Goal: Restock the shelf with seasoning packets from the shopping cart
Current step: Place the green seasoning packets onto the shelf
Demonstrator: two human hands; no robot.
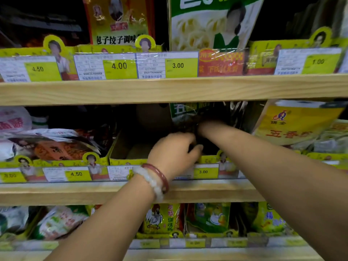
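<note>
Both my arms reach into the middle shelf (pixel 131 191). My left hand (pixel 173 153), with bracelets on the wrist, curls its fingers around the lower part of dark seasoning packets (pixel 190 113) with a green label, standing in a cardboard display box (pixel 120 147). My right hand (pixel 202 128) goes deeper behind those packets; only its wrist end shows and the fingers are hidden in the dark.
A yellow five-spice packet (pixel 295 123) leans to the right. Red and white packets (pixel 52 146) lie to the left. Price tags run along each shelf edge. Green and yellow packets (pixel 212 25) stand on the upper shelf (pixel 169 89); chicken-seasoning packets (pixel 162 219) stand below.
</note>
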